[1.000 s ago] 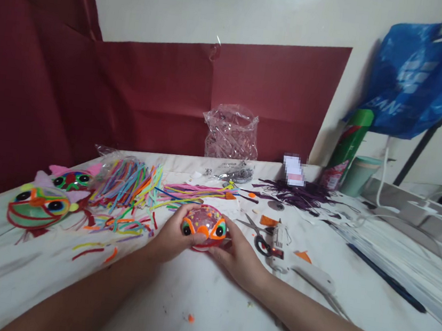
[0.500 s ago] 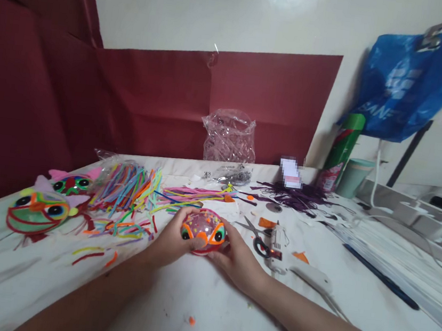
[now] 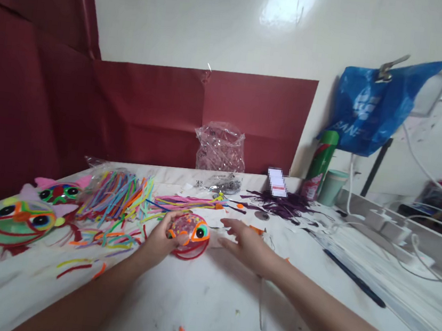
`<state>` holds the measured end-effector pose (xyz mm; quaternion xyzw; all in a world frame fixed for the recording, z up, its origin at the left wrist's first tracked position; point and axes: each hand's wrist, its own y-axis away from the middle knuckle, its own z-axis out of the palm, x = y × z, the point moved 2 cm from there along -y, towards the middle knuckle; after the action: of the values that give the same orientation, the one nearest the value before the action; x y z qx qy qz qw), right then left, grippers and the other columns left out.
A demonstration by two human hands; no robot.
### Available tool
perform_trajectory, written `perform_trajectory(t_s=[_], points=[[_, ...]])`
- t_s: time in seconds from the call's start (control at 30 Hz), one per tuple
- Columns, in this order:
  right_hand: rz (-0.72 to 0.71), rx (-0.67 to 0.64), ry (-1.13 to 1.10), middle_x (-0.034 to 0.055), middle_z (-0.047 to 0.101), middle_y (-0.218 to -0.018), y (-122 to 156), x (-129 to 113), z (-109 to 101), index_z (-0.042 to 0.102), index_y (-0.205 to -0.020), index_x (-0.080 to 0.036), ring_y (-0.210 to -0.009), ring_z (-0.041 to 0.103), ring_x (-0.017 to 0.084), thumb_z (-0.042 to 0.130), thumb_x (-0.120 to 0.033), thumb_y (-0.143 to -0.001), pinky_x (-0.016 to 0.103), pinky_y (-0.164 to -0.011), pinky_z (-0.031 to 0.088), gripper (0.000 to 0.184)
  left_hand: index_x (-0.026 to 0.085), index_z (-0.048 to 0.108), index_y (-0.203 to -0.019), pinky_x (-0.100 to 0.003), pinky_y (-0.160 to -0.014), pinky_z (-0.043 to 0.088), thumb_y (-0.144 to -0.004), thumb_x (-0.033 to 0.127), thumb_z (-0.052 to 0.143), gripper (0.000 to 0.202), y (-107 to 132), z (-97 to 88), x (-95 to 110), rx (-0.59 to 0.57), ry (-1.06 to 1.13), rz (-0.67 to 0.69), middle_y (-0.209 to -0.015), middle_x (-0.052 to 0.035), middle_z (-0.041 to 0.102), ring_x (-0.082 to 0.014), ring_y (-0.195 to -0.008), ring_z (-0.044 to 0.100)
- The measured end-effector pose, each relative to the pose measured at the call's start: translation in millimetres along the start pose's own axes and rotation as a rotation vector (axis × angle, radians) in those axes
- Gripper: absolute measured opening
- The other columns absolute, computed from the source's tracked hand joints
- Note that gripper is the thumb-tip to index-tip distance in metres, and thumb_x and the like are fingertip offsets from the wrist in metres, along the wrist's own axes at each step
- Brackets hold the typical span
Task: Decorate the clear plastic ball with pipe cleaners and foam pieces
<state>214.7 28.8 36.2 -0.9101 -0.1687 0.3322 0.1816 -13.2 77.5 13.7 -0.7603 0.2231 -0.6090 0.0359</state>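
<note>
My left hand (image 3: 162, 241) grips a rounded, clear plastic craft face (image 3: 192, 237) by its left side. It has large green-rimmed eyes, orange trim, small coloured dots on top and a red-edged mouth. Just to its right, my right hand (image 3: 245, 246) is apart from it, fingers spread, with nothing between them. Behind and beneath the right hand lie an orange scrap (image 3: 256, 230) and a glue gun and scissors mostly hidden by the hand and forearm. Two similar animal faces rest at the left: one with a green mouth (image 3: 19, 231), one with pink ears (image 3: 60, 192) behind it.
Bundled pipe cleaners (image 3: 110, 195) and loose cut pieces lie left of centre. Purple strips (image 3: 284, 205), a phone (image 3: 277, 183), a green spray can (image 3: 321, 164) and a cup (image 3: 333, 187) stand or lie at the back right. A power strip (image 3: 404, 247) with cables runs along the right.
My right hand has let go of the craft face, opened and moved right over the tools. The left hand keeps the face, now turned a little. The camera view has shifted.
</note>
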Motion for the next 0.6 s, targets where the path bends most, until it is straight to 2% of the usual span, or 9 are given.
perform_trajectory(t_s=[0.13, 0.23, 0.33, 0.4, 0.5, 0.6], points=[[0.026, -0.086, 0.253, 0.0085, 0.071, -0.088, 15.7, 18.0, -45.9, 0.067, -0.094, -0.02, -0.074, 0.066, 0.022, 0.058, -0.029, -0.078, 0.031, -0.063, 0.05, 0.02, 0.02, 0.046, -0.116, -0.037, -0.086, 0.048, -0.068, 0.038, 0.068, 0.056, 0.7, 0.6, 1.1, 0.025, -0.048, 0.03, -0.114, -0.0095, 0.06, -0.0254, -0.103, 0.059], [0.095, -0.055, 0.462, 0.0103, 0.07, -0.088, 50.2, 42.0, -65.4, 0.067, -0.089, -0.02, -0.078, 0.065, 0.025, 0.054, -0.034, -0.08, 0.034, -0.067, 0.049, 0.021, 0.02, 0.046, -0.117, -0.039, -0.09, 0.046, -0.069, 0.042, 0.068, 0.057, 0.2, 1.4, -1.1, 0.047, -0.093, 0.047, -0.119, -0.0104, 0.058, -0.0268, -0.108, 0.056], [0.103, -0.081, 0.539, 0.0122, 0.068, -0.09, 87.4, 66.7, -66.8, 0.066, -0.098, -0.018, -0.085, 0.063, 0.027, 0.058, -0.037, -0.078, 0.037, -0.072, 0.049, 0.028, 0.02, 0.043, -0.121, -0.039, -0.09, 0.045, -0.071, 0.044, 0.066, 0.06, -2.3, 1.8, -7.1, 0.04, -0.089, 0.048, -0.125, -0.0113, 0.053, -0.0274, -0.112, 0.054], [0.099, -0.052, 0.544, 0.0114, 0.067, -0.091, 105.5, 78.9, -62.5, 0.062, -0.105, -0.019, -0.087, 0.061, 0.027, 0.059, -0.04, -0.076, 0.038, -0.073, 0.049, 0.036, 0.021, 0.042, -0.125, -0.037, -0.092, 0.044, -0.072, 0.046, 0.064, 0.062, -3.7, 2.0, -11.5, 0.034, -0.079, 0.059, -0.128, -0.0118, 0.052, -0.027, -0.115, 0.052], [0.08, 0.03, 0.529, 0.0101, 0.066, -0.089, 119.8, 88.4, -54.7, 0.059, -0.107, -0.02, -0.082, 0.06, 0.026, 0.053, -0.037, -0.082, 0.039, -0.071, 0.049, 0.032, 0.018, 0.042, -0.127, -0.038, -0.094, 0.042, -0.069, 0.048, 0.066, 0.07, -2.6, 2.8, -14.6, 0.034, -0.065, 0.089, -0.128, -0.0134, 0.051, -0.0281, -0.117, 0.049], [0.015, 0.104, 0.526, 0.0097, 0.064, -0.084, 123.7, 93.9, -52.6, 0.059, -0.102, -0.019, -0.078, 0.059, 0.026, 0.046, -0.033, -0.085, 0.04, -0.07, 0.049, 0.025, 0.018, 0.043, -0.128, -0.042, -0.1, 0.038, -0.057, 0.041, 0.076, 0.081, 2.3, 5.4, -9.9, 0.031, -0.112, 0.164, -0.133, -0.0134, 0.047, -0.031, -0.123, 0.044]])
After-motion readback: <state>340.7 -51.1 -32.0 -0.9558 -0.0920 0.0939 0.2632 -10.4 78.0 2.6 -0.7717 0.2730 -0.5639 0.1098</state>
